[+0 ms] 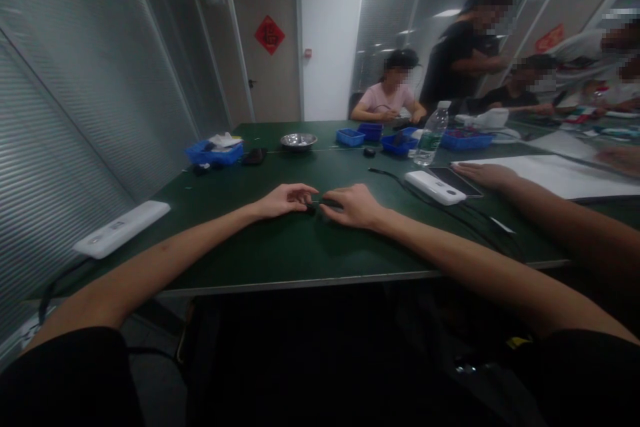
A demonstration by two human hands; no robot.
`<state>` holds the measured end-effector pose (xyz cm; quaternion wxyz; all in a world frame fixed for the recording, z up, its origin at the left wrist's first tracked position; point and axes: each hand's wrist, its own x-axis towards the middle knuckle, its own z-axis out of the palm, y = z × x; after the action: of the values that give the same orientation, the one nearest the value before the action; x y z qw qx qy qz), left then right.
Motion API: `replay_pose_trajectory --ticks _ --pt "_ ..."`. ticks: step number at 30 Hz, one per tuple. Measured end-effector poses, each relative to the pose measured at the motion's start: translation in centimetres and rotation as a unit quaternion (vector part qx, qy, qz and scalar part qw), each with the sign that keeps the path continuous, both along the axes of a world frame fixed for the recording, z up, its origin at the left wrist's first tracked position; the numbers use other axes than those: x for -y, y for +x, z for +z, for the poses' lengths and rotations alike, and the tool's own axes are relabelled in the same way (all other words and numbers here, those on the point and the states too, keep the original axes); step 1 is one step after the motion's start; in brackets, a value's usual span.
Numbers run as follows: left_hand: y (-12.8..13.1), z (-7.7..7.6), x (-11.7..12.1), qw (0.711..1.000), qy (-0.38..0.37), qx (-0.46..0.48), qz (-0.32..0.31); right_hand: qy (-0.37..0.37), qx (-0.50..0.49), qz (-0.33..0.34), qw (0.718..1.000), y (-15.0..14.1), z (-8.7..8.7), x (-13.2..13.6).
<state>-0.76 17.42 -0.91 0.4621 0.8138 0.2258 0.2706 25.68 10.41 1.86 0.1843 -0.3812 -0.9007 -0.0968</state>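
Note:
Both of my hands are close together over the green table (240,250), near its front half. My right hand (357,205) is closed around the dark handle of a screwdriver (330,202), whose thin metal shaft points left. Fingers of my left hand (286,201) are curled at a small black part (311,209), right by the shaft's tip. What kind of part it is, I cannot make out in the dim light.
White power strips lie at left (123,229) and right (435,187), with black cables. Behind are a metal bowl (299,141), a blue bin (215,152), a dark phone-like object (255,156) and a water bottle (433,134). A neighbour's hand (483,175) rests at right.

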Motion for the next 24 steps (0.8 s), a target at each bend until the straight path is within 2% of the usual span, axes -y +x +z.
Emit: replay_pose_trajectory --ticks 8,24 --pt "-0.27 -0.01 -0.3 0.994 0.07 -0.012 0.086 -0.011 0.01 -0.027 1.0 0.39 -0.04 -0.78" --pt "-0.18 -0.09 -0.19 0.992 0.098 -0.015 0.073 -0.029 0.019 -0.017 0.999 0.03 -0.36 -0.56"
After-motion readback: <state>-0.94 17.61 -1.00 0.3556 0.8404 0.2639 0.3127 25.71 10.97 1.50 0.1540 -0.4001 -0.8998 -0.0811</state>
